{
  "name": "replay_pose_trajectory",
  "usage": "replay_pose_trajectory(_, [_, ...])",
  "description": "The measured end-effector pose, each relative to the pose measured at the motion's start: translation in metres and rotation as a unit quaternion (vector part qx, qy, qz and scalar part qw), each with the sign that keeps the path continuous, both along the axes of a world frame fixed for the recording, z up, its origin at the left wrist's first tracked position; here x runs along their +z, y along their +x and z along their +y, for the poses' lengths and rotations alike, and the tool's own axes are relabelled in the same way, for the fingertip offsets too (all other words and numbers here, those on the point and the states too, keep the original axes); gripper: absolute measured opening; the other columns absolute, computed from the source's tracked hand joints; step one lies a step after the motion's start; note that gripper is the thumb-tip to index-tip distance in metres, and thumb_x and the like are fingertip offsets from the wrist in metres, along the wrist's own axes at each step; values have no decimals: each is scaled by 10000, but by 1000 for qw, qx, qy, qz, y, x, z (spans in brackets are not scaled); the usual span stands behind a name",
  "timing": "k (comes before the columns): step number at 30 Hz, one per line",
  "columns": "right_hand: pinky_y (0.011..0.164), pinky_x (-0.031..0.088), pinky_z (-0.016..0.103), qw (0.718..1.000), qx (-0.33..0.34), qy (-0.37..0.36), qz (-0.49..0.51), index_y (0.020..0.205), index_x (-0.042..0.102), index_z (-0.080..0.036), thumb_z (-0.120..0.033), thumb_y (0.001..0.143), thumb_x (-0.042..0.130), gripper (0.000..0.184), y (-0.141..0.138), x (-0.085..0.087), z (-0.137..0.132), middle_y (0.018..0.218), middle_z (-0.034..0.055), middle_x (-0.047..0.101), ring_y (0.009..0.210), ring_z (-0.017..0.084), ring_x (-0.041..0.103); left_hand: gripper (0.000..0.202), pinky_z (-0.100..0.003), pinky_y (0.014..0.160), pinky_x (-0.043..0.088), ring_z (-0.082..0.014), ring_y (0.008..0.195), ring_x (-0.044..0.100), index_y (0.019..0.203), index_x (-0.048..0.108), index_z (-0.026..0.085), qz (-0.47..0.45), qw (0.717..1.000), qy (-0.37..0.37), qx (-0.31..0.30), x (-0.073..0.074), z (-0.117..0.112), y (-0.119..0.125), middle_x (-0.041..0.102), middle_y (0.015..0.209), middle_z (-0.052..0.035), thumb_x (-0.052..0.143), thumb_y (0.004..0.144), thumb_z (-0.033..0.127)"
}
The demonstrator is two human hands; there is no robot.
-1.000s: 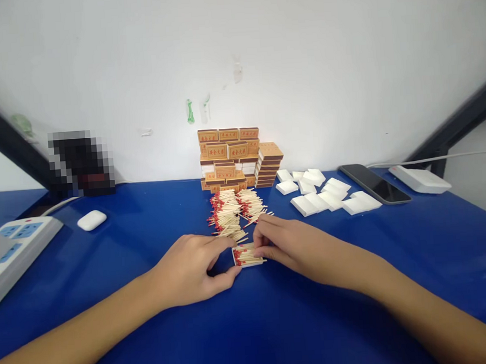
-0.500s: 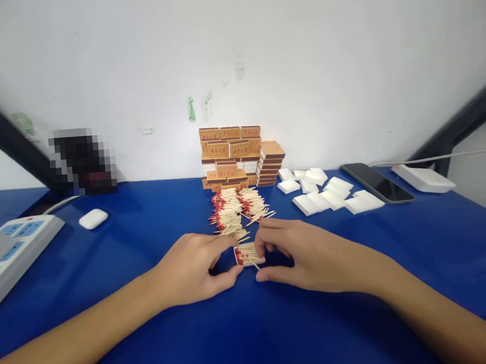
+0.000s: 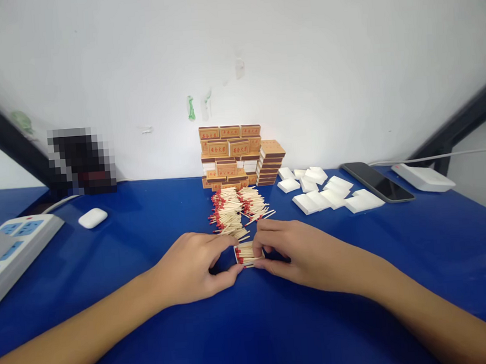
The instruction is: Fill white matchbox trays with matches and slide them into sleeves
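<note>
A small white matchbox tray (image 3: 235, 255) lies on the blue table, filled with red-headed matches (image 3: 246, 253) whose heads point left. My left hand (image 3: 199, 265) grips the tray's left end between thumb and forefinger. At the right end, my right hand (image 3: 287, 251) has its thumb and fingertips closed on a match (image 3: 249, 266) along the near edge; the fingers hide part of the tray. Just behind lie two piles of loose matches, a left pile (image 3: 227, 211) and a right pile (image 3: 253, 203).
Orange matchboxes (image 3: 228, 148) are stacked against the wall, with a side stack (image 3: 270, 160) beside them. White trays (image 3: 319, 199) lie scattered to the right, near a phone (image 3: 376, 181) and a white device (image 3: 423, 177). On the left are an earphone case (image 3: 93, 218) and a power strip (image 3: 27, 258).
My right thumb and fingers have closed together and moved slightly left onto the tray. The match that slanted out over the near edge now lies along it. My left hand stays put.
</note>
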State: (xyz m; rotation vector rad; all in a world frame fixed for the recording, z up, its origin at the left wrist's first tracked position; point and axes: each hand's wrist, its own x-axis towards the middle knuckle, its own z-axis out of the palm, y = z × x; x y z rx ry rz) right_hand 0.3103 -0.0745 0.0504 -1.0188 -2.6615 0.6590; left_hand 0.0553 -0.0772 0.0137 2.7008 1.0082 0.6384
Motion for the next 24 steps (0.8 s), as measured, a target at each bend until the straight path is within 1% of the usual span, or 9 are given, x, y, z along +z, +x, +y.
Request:
replay_pose_trajectory(4, [712,455,294,1000,5,-15,14,933,673,-202,-232,1032,586,136,0,1,0,969,35,655,818,159,605,267,-261,533,378,-122,513,525,1159,695,194,-3,1000,-1,2,0,0,1,565,616,65,662,935,335])
replay_pose_trajectory(7, [719,458,287,1000,-2,-20,24,933,676,-204,-213,1021,597,119,0,0,0,964,31,654,833,158,606,269,-260,533,376,-121,508,519,1164,696,191,-7,1000,0,2,0,0,1,562,614,67,664,933,325])
replay_pose_trajectory(10, [718,456,283,999,-8,-19,34,944,670,-203,-225,1018,604,101,-1,-1,-1,978,29,653,833,155,604,263,-260,537,378,-120,512,517,1156,697,189,-7,1000,-2,-1,0,0,1,561,615,68,667,930,320])
replay_pose_trajectory(13, [718,455,288,999,-18,-2,33,989,677,-205,-237,1030,582,109,0,-3,-1,1006,37,655,827,156,605,255,-260,533,374,-119,513,517,1147,694,189,-13,1000,5,-2,0,0,1,563,615,69,671,927,315])
replay_pose_trajectory(16, [725,455,293,1000,-12,21,19,1031,698,-211,-200,1038,546,153,0,-5,0,1011,43,648,823,157,605,276,-259,530,374,-115,509,521,1181,681,190,-22,1000,21,-4,-2,1,1,571,614,72,667,933,310])
replay_pose_trajectory(20, [705,453,285,999,-8,28,17,1031,710,-208,-169,1019,563,153,0,-7,1,1012,51,637,814,156,606,282,-258,523,375,-115,512,531,1193,677,192,-15,1000,27,-5,-2,1,1,579,617,68,651,945,324])
replay_pose_trajectory(24, [703,455,285,999,-2,43,16,1031,711,-200,-175,1030,554,159,0,-9,2,1016,54,630,810,156,608,302,-256,519,379,-117,519,540,1216,667,190,-11,999,30,-6,-2,1,1,586,622,65,649,946,325])
